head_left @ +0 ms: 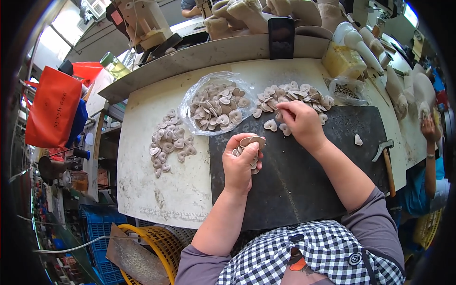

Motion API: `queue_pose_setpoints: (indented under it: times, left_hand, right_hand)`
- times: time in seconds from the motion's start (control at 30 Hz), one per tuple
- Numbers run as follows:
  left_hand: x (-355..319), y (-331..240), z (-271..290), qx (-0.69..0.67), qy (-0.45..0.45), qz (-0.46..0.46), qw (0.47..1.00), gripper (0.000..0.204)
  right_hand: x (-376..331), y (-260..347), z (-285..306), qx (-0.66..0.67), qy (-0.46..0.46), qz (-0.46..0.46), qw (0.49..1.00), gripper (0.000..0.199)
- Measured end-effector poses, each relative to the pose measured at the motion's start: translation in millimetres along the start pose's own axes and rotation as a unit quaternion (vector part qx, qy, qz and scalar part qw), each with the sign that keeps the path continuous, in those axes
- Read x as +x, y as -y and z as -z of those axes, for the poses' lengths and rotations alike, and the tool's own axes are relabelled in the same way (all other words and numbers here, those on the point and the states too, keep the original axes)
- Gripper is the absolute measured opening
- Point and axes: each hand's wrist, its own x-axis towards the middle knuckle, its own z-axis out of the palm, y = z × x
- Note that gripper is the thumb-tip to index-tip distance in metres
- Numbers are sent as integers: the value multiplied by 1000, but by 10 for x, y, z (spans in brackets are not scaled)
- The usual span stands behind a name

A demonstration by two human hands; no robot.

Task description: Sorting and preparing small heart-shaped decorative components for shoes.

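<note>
Several beige heart-shaped pieces (255, 140) are stacked in my left hand (241, 161), its thumb pressed over them. My right hand (304, 124) reaches to the near edge of a heap of the same heart pieces (308, 97), fingertips pinched together; whether a piece is between them I cannot make out. Two loose hearts (270, 125) lie beside those fingertips on the black mat (304, 180). A clear plastic bag (184, 111), full of hearts, sits open left of the heap. Farther left, another pile of hearts (167, 140) lies on the white table.
A hammer (387, 164) and a single heart (358, 139) lie at the mat's right. Behind the heap are a black phone (281, 38), a yellowish block (343, 61) and a small bag of studs (348, 90). A yellow basket (159, 237) stands below left. Another person's arm (430, 156) shows at right.
</note>
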Motion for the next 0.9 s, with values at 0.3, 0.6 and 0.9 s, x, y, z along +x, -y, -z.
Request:
queue_pose_setpoints:
  times: [0.3,0.6,0.9]
  left_hand:
    - [-84,-77,-179,69,86,100,989,49]
    - [724,-768,-120,362,-53,-235,900,29]
    - [1487,-717,89,771,-103,-123,616,62]
  right_hand:
    - [-307,397,137,341,31,-120,932,11]
    - [437,249,-247,-14,-56,117,991,19]
    - [988,346,-232,349,24,-12,937,28]
